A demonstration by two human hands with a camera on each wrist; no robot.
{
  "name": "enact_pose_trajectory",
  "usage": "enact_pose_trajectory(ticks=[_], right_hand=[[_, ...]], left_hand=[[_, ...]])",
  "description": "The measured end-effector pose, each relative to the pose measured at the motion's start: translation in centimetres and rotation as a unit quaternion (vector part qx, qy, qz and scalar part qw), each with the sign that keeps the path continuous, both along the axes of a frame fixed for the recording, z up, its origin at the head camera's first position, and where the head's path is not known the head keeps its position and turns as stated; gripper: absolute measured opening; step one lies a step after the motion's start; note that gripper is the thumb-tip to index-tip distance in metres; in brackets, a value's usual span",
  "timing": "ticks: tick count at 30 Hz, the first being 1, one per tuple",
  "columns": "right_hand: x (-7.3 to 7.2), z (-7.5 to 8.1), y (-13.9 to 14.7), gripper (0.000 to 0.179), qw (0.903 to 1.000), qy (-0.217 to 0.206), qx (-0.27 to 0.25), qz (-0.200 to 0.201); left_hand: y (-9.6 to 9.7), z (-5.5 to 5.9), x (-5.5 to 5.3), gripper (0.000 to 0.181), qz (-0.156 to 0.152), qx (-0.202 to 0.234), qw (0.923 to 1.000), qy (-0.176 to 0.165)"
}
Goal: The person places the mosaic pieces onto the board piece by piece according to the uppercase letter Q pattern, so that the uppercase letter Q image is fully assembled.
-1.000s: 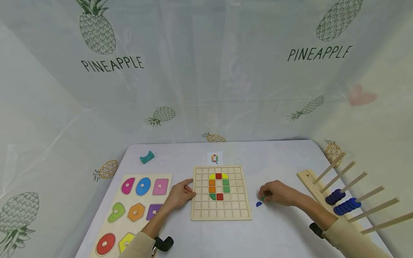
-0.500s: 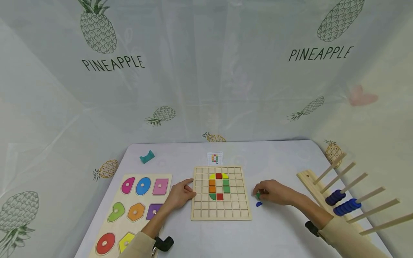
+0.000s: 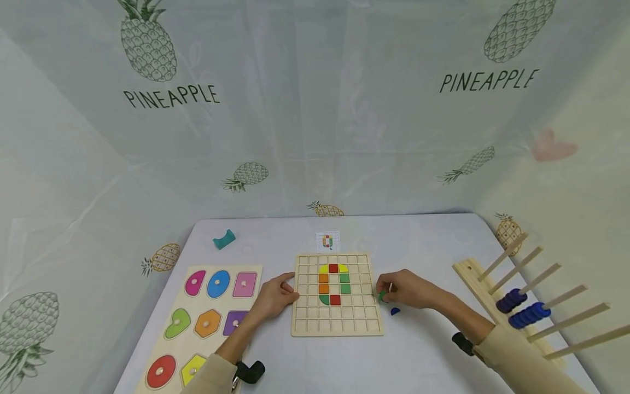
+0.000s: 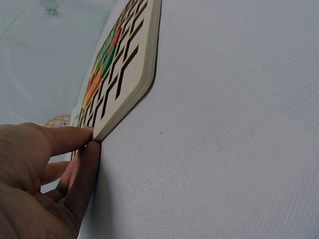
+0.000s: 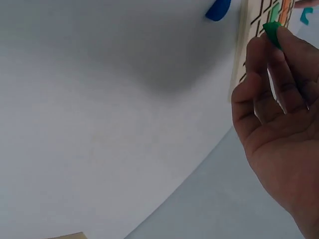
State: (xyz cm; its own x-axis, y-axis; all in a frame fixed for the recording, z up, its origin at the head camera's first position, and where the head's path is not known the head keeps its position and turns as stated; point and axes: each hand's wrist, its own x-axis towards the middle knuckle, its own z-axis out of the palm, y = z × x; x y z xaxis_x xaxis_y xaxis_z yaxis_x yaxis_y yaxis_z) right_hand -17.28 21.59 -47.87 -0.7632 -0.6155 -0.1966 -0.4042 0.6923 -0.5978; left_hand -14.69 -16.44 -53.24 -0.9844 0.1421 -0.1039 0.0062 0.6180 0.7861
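Observation:
My right hand (image 3: 406, 289) pinches a small green piece (image 5: 272, 34) between thumb and fingertips, just off the right edge of the wooden grid board (image 3: 339, 323). Coloured pieces form a ring on that board: yellow corners, red squares (image 3: 335, 300), orange squares (image 3: 323, 283), green squares (image 3: 345, 283) and a green rounded corner (image 3: 324, 300). My left hand (image 3: 275, 296) rests at the board's left edge; the left wrist view shows straight fingertips against the rim. Below my right hand a blue half-round piece (image 3: 395, 311) lies on the table.
A printed pattern card (image 3: 327, 242) lies behind the board. To the left are a knob puzzle (image 3: 216, 295) and a teal curved piece (image 3: 224, 239). On the right stands a wooden peg rack (image 3: 472, 273) with blue rings (image 3: 529, 315) on angled pegs.
My right hand has moved left with the green piece, from above the blue piece to the board's right edge. The left hand and the board have stayed put.

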Motion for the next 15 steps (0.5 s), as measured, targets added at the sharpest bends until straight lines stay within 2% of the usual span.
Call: enact_pose_trajectory(ticks=[15], right_hand=[[-0.8,0.0,-3.3,0.013,0.9996,0.003,-0.018,0.019]], left_hand=[[-0.1,-0.3,-0.2,0.060,-0.003,-0.003,1.0000,0.003]])
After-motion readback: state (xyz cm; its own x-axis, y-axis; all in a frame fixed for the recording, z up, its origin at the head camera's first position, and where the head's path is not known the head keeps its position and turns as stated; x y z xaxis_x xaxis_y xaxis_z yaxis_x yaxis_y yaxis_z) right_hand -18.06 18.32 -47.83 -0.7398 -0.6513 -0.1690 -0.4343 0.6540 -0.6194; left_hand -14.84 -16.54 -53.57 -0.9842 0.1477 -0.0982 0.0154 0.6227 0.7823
